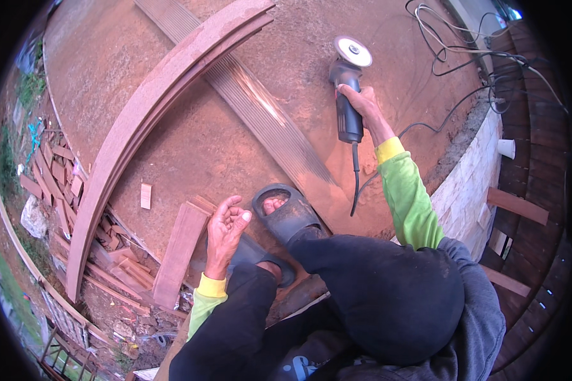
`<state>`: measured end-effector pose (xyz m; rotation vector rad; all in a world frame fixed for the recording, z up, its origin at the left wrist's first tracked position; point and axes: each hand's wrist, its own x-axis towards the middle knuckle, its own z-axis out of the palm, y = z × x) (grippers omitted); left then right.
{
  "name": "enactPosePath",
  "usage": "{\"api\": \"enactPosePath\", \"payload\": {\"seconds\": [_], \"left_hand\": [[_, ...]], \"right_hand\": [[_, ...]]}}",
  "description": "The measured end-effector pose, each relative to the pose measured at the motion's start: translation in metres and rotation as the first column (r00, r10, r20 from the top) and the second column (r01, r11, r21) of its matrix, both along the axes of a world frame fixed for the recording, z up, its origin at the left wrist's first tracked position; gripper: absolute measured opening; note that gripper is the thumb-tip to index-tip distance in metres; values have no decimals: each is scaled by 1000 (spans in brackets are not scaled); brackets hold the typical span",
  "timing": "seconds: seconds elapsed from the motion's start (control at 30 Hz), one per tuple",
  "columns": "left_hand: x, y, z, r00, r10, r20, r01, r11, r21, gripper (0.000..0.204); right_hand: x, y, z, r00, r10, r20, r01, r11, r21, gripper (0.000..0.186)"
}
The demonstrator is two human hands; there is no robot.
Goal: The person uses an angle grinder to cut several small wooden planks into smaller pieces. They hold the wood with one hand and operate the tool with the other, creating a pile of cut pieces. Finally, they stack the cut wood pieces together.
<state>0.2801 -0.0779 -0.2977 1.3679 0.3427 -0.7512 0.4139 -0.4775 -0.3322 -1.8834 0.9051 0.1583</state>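
My right hand point(365, 109) is wrapped round the dark body of an angle grinder point(348, 120), out ahead and to the right. Its pale round disc point(353, 51) faces up at the far end, and a black cord hangs from the near end. I cannot tell whether the disc is spinning. Above my left knee, my left hand point(225, 228) is raised with loosely bent fingers, holding nothing. A reddish-brown board point(179, 254) lies just beside it. Farther off, a long grooved plank point(260, 108) lies slantwise on the dusty floor, partly under a curved-looking beam point(152, 98).
Offcuts point(57, 171) are heaped beyond the slab's left edge. A small wood piece point(146, 195) lies on the floor. Tangled cables point(464, 47) spread at the far right, near a stone-faced edge point(467, 165) and a white cup point(506, 148). My sandalled foot point(289, 213) stands by the plank.
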Motion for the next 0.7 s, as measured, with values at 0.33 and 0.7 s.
{"api": "enactPosePath", "payload": {"seconds": [0.33, 0.7], "left_hand": [[-5, 9, 4, 999, 40, 29, -43, 994, 97, 54], [-26, 51, -3, 959, 231, 161, -264, 938, 224, 54]], "right_hand": [[-6, 6, -18, 999, 28, -16, -31, 953, -301, 50], [-16, -8, -42, 986, 111, -123, -148, 923, -356, 61]]}}
